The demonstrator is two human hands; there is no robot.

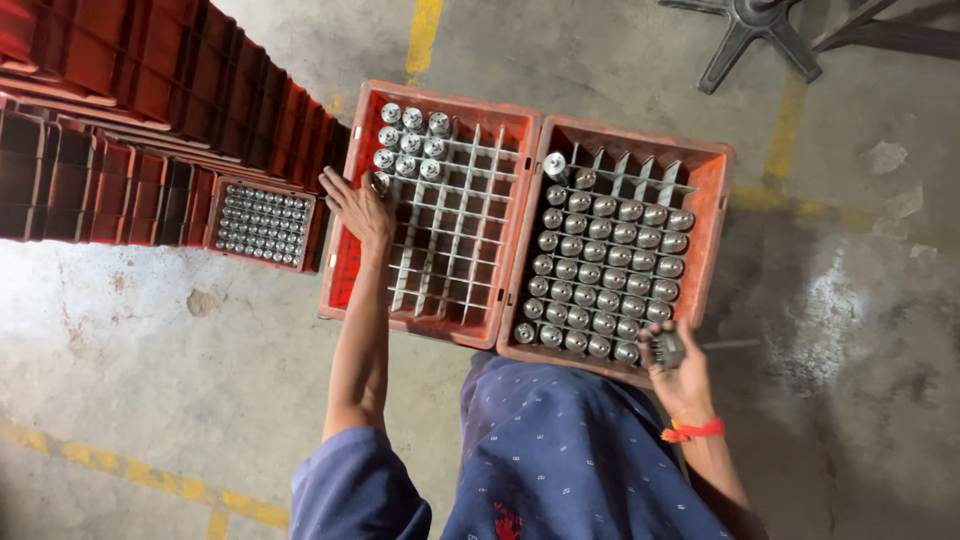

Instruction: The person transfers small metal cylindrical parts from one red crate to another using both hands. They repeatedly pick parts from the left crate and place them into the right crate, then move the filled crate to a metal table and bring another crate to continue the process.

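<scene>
The left hand (358,208) sets a steel cylinder (380,183) into the divider grid of a red crate (345,270), beside a few already slotted upright. The right hand (678,372) grips another cylinder (669,350) at the near corner of the full crate (718,215).

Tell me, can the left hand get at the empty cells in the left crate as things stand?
Probably yes. The left hand already rests at the grid's left edge in the left crate, beside the metal cylinders in the top rows. The empty cells lie open, uncovered.
</scene>
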